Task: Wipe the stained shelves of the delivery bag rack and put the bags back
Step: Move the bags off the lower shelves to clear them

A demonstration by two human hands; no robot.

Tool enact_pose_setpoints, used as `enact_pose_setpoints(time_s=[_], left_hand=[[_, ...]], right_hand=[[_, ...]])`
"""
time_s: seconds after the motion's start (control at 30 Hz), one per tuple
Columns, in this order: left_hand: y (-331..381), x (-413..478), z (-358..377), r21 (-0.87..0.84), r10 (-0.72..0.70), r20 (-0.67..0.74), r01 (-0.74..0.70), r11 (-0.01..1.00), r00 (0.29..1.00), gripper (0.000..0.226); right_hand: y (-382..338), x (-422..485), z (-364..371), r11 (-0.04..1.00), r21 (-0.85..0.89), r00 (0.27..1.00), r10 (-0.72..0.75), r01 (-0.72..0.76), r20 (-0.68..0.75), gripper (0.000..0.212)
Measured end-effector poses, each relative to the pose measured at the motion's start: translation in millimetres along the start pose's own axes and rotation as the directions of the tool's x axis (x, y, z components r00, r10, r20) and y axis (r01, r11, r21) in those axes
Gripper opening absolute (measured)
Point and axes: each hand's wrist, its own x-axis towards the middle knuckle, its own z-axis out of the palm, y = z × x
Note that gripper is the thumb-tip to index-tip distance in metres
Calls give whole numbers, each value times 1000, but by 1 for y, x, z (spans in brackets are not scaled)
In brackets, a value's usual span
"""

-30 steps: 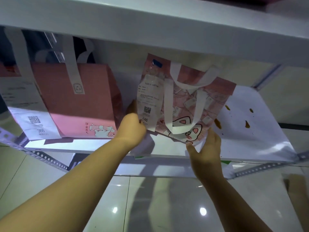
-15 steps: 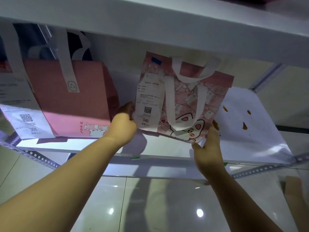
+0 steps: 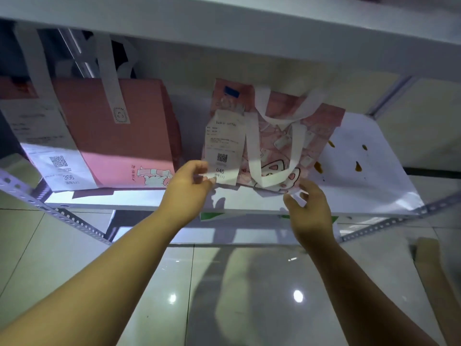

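Pinching the lower corners of the patterned bag (image 3: 273, 146), the left hand (image 3: 188, 187) and the right hand (image 3: 309, 211) hold it on the white shelf (image 3: 374, 193) just left of the brown stains (image 3: 358, 167), so I fear sliding it rightward would dirty its bottom.

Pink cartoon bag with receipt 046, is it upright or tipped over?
Upright. The pink cartoon bag has its top edge up, receipt hanging down; left hand and right hand hold its bottom corners.

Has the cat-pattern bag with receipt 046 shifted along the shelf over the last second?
No. The patterned bag still ends just left of the nearest brown stain on the shelf, with the same gap to the pink bag.
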Motion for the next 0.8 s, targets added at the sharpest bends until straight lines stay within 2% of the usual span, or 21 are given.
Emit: enact_pose_setpoints(time_s=[0.1, 0.17, 0.3, 0.43, 0.67, 0.8], left_hand=[[-2, -24, -11, -47, -21, 36, 22, 999, 999, 19], [-6, -38, -18, -52, -36, 50, 38, 998, 998, 16], [-24, -61, -29, -35, -79, 87, 82, 996, 993, 15], [-51, -80, -33, 17, -114, 83, 113, 993, 990, 12], [-87, -103, 2, 46, -186, -16, 186, 981, 983, 9], [-110, -112, 32, -14, -201, -79, 201, 980, 976, 10]], right_hand=[[-7, -26, 5, 995, 68, 997, -71, 71, -3, 27], [-12, -43, 12, 994, 80, 997, -73, 69, 41, 21], [-13, -76, 23, 977, -37, 970, -203, 210, 136, 9], [0, -97, 32, 995, -37, 973, -85, 95, 215, 8], [52, -99, 25, 998, -69, 947, 15, 7, 322, 8], [82, -90, 22, 995, -90, 931, -1, 36, 364, 8]])
